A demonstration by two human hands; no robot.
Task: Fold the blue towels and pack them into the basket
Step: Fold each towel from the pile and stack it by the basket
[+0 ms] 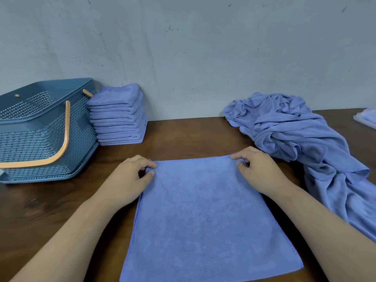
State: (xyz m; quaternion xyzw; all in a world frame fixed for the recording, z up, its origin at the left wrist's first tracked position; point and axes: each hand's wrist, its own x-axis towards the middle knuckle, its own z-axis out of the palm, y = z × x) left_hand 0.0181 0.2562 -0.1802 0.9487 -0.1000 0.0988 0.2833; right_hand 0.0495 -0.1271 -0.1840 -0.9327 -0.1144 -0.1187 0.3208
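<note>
A pale grey wall [203, 47] closes off the back of a dark wooden table [61, 210]. On the table's right side a heap of unfolded blue towels [295, 135] sprawls from the wall toward the near edge, crumpled and overlapping, lying just beside the right forearm. In the middle, straight before the person, one blue towel [203, 210] lies spread flat and smooth, its stitched side edges running toward the camera.

At the far left stands the blue perforated plastic basket [40, 135], its orange handle [65, 127] folded down over the near side; what it holds cannot be told. Touching its right side, against the wall, a stack of folded blue towels [120, 117] rises in a neat pile.

The left hand [130, 178] rests at the flat towel's far left corner, thumb and forefinger curled and pinching the cloth. The right hand [258, 169] sits at the far right corner, fingers curled, nipping the edge likewise. Both forearms lie along the towel's sides. At the right edge a pale packet [366, 117] is only partly in view.
</note>
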